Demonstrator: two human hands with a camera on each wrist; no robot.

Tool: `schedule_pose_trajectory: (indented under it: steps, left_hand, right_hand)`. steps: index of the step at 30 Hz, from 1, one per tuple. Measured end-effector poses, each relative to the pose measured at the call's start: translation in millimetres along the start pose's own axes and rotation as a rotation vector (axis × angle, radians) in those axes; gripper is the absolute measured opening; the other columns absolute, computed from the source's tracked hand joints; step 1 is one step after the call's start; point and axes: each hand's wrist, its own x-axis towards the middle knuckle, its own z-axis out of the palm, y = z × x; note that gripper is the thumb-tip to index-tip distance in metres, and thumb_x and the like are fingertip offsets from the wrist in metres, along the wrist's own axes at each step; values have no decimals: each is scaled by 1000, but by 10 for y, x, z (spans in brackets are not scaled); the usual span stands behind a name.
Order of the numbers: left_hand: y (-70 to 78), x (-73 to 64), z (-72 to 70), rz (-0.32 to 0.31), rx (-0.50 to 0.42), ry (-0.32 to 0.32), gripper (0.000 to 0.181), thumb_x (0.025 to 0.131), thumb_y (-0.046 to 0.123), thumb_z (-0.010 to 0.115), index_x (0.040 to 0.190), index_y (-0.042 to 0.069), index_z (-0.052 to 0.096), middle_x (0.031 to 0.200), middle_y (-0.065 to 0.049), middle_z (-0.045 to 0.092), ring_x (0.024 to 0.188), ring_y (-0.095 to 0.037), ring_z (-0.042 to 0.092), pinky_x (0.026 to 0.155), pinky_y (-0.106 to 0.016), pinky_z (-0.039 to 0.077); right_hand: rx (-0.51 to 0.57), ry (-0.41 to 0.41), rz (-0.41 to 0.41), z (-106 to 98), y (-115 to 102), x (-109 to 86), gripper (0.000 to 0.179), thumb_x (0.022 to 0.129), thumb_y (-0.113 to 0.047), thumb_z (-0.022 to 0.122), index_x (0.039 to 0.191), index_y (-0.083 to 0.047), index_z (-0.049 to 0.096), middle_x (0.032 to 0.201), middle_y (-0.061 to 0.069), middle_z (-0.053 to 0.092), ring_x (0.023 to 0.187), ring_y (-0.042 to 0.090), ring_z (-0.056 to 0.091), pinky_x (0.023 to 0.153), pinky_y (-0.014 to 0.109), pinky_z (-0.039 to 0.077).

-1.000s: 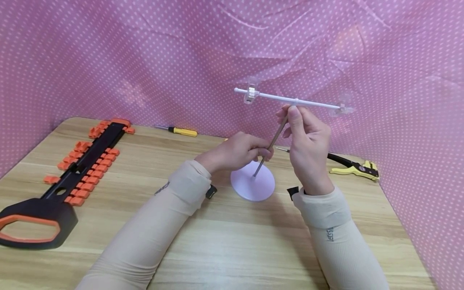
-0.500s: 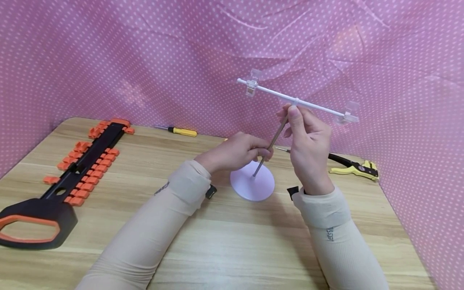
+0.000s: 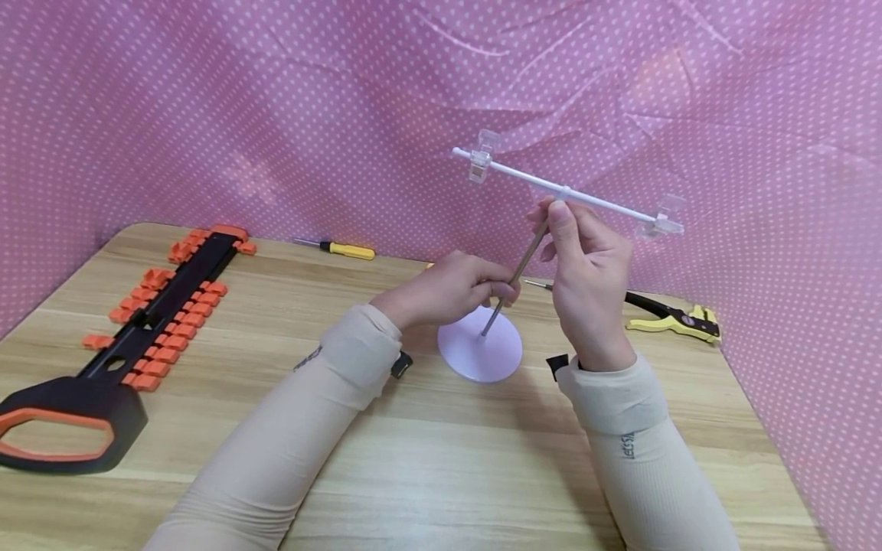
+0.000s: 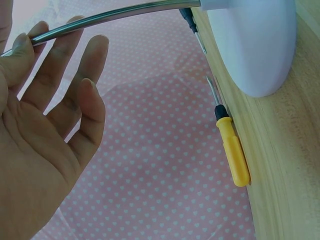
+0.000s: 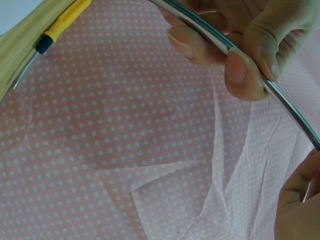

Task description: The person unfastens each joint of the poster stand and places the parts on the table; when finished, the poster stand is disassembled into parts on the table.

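A tabletop stand has a round white base (image 3: 482, 353), a thin metal rod (image 3: 527, 254) and a white crossbar (image 3: 527, 180). Clear plastic clips (image 3: 480, 158) sit near both ends of the crossbar. My left hand (image 3: 451, 287) pinches the rod partway up; the left wrist view shows its other fingers spread beneath the rod (image 4: 110, 16). Just below the crossbar, my right hand (image 3: 592, 268) holds the rod's top between thumb and fingers. The rod leans right, and fingers cover parts of it. Two hands along the rod (image 5: 292, 112) appear in the right wrist view.
A black rack with orange holders (image 3: 186, 287) lies at left. Toward the back edge is a yellow-handled screwdriver (image 3: 351, 250). Yellow-and-black pliers (image 3: 678, 321) lie at right. Another thin metal tip (image 3: 536, 284) shows beside my right hand. Pink dotted cloth (image 3: 310, 115) hangs behind.
The crossbar has tilted, its left end rising and its right end dropping, and the clips have turned with it. Both hands and the base have stayed almost still.
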Motion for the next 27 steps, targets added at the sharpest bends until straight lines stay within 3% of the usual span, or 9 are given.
schedule_pose_trajectory:
  steps: [6, 14, 21, 27]
  left_hand:
    - [-5, -3, 2, -7, -2, -6, 21, 109, 25, 59, 114, 21, 79, 105, 8, 78, 95, -13, 66, 78, -28, 50]
    - [5, -4, -2, -10, 10, -2, 21, 109, 25, 59, 115, 22, 80, 105, 9, 78, 96, -12, 67, 80, -29, 51]
    - [-2, -1, -1, -8, 4, -2, 21, 109, 26, 60, 114, 22, 80, 103, 9, 78, 97, -12, 68, 85, -31, 53]
    - [-5, -4, -1, -10, -3, -3, 21, 109, 26, 60, 115, 22, 80, 103, 9, 78, 97, -12, 69, 86, -31, 53]
  right_hand:
    - [-2, 1, 4, 0, -5, -3, 31, 110, -12, 58, 111, 15, 72, 93, -7, 76, 89, 13, 66, 68, 21, 51]
    - [2, 6, 8, -5, -1, -3, 22, 110, -14, 59, 106, -6, 80, 93, -6, 77, 89, 14, 67, 68, 22, 51]
    - [7, 7, 8, -2, -1, -6, 22, 110, -14, 59, 106, -5, 80, 94, -6, 77, 90, 14, 67, 68, 22, 50]
    - [7, 8, 11, 3, -3, -11, 25, 110, -14, 59, 108, 4, 77, 94, -6, 76, 90, 14, 66, 68, 22, 50]
